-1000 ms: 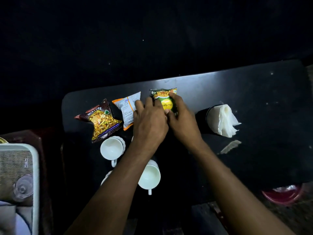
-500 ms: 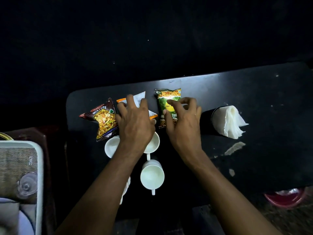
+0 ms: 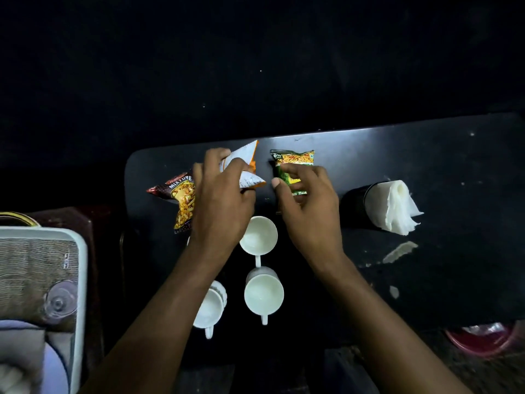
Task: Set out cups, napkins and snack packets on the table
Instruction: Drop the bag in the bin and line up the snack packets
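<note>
While both hands work at the far row of snacks, three white cups already stand on the dark table (image 3: 426,155) nearer the person: one cup (image 3: 208,307) under the left forearm, a second cup (image 3: 263,292) between the two forearms, and a third cup (image 3: 258,235) just below the hands, all upright with handles pointing back toward the person. The left hand (image 3: 220,200) is clamped on the orange-and-white packet (image 3: 246,166), lifting and tilting it off the table, while the right hand (image 3: 309,203) rests with curled fingers on the green packet (image 3: 292,166), which lies flat. A dark "Mixture" packet (image 3: 180,194) lies to the left of the left hand, partly under it. To the right of the right hand, a black holder (image 3: 353,204) lies on its side with white napkins (image 3: 395,210) spilling out. By this evidence most items are on the table; what seems left is settling the packets and perhaps setting the napkins upright.
</note>
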